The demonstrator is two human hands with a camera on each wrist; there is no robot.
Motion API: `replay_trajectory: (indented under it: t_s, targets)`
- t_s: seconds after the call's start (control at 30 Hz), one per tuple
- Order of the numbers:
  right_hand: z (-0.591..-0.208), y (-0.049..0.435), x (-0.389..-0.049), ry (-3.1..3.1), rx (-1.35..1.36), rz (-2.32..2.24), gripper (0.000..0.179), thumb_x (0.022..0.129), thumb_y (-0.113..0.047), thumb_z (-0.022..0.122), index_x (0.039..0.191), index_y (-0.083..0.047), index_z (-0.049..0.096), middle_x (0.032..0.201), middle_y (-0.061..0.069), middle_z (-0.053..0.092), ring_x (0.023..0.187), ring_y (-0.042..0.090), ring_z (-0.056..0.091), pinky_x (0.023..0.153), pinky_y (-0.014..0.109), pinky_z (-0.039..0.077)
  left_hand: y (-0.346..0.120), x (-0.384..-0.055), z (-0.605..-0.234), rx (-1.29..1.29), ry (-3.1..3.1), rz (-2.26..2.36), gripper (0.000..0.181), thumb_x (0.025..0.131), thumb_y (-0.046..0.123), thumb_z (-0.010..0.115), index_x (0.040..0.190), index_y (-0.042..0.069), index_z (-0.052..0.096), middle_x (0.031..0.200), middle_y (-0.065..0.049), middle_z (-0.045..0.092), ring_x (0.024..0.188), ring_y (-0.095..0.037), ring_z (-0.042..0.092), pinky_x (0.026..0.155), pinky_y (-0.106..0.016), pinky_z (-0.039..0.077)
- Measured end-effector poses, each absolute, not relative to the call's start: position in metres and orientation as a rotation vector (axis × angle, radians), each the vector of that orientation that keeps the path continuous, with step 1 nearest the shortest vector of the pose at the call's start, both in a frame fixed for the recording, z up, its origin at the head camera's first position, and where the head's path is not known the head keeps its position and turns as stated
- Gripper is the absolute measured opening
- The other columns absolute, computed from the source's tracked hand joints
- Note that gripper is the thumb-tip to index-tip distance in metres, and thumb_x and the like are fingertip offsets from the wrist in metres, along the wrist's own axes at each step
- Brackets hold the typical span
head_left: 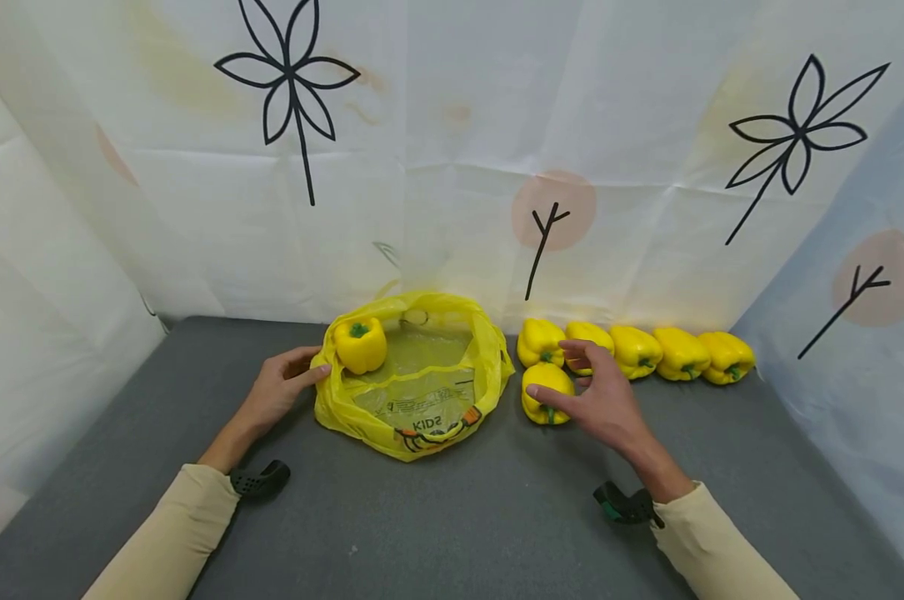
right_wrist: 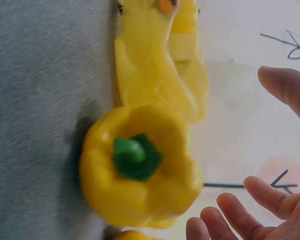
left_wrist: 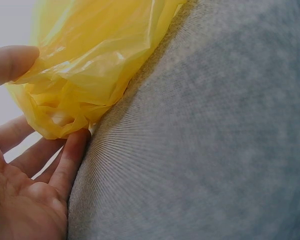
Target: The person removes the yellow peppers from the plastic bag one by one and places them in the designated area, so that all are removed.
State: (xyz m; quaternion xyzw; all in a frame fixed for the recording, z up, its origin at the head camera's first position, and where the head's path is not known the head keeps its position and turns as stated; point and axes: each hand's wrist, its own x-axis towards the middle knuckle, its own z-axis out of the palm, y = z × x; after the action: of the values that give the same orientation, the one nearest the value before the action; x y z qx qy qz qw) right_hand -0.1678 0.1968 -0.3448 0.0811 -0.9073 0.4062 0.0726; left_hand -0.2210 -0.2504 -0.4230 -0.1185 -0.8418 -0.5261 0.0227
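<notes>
A yellow plastic bag (head_left: 414, 446) stands with its mouth spread wide, one yellow bell pepper (head_left: 362, 346) inside at its left. My left hand (head_left: 279, 389) touches the bag's left side, thumb at the rim and straight fingers below; in the left wrist view a gap shows between thumb and fingers. My right hand (head_left: 605, 398) hovers with spread fingers over another yellow bell pepper (head_left: 545, 377), thumb overlapping it in the head view. In the right wrist view that pepper (right_wrist: 140, 195) shows its green stem, with the fingers apart from it.
Behind the single pepper, several more yellow bell peppers (head_left: 635, 350) form a row along the back edge of the grey table (head_left: 437, 525). White printed cloth (head_left: 452, 108) hangs close behind the table and at both sides.
</notes>
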Motion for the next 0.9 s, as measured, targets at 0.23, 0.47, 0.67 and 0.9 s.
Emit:
replay_trajectory:
  t_s: [0.23, 0.47, 0.67, 0.9]
  targets:
    - [-0.330, 0.184, -0.171, -2.737, 0.317, 1.243, 0.080, 0.085, -0.042, 0.083, 0.145, -0.005, 0.046, 0.144, 0.018, 0.046, 0.129, 0.038, 0.044, 0.106, 0.058, 0.038, -0.250, -0.222, -0.423, -0.364, -2.610, -1.620, 0.054, 0.105, 0.032, 0.060, 0.146, -0.001, 0.051, 0.140, -0.021, 0.057, 0.117, -0.014, 0.055, 0.090, -0.016, 0.045]
    - [-0.316, 0.160, -0.178, -2.768, 0.454, 1.214, 0.077, 0.084, -0.036, 0.085, 0.145, -0.006, 0.048, 0.143, 0.017, 0.048, 0.128, 0.039, 0.046, 0.103, 0.057, 0.041, -0.252, -0.221, -0.423, -0.352, -2.613, -1.619, 0.054, 0.104, 0.032, 0.060, 0.146, 0.000, 0.052, 0.140, -0.021, 0.057, 0.117, -0.012, 0.055, 0.091, -0.016, 0.045]
    - [-0.310, 0.140, -0.186, -2.792, 0.570, 1.202, 0.077, 0.084, -0.036, 0.084, 0.146, -0.006, 0.048, 0.139, 0.018, 0.050, 0.123, 0.036, 0.049, 0.098, 0.055, 0.044, -0.252, -0.221, -0.424, -0.354, -2.607, -1.629, 0.053, 0.105, 0.032, 0.060, 0.146, 0.000, 0.052, 0.140, -0.021, 0.057, 0.113, -0.005, 0.054, 0.090, -0.015, 0.045]
    - [-0.303, 0.118, -0.202, -2.839, 0.680, 1.242, 0.074, 0.085, -0.037, 0.083, 0.144, -0.009, 0.049, 0.139, 0.014, 0.052, 0.126, 0.035, 0.050, 0.101, 0.052, 0.045, -0.251, -0.220, -0.423, -0.367, -2.604, -1.631, 0.054, 0.105, 0.032, 0.060, 0.146, -0.001, 0.051, 0.139, -0.021, 0.057, 0.112, -0.003, 0.054, 0.090, -0.015, 0.045]
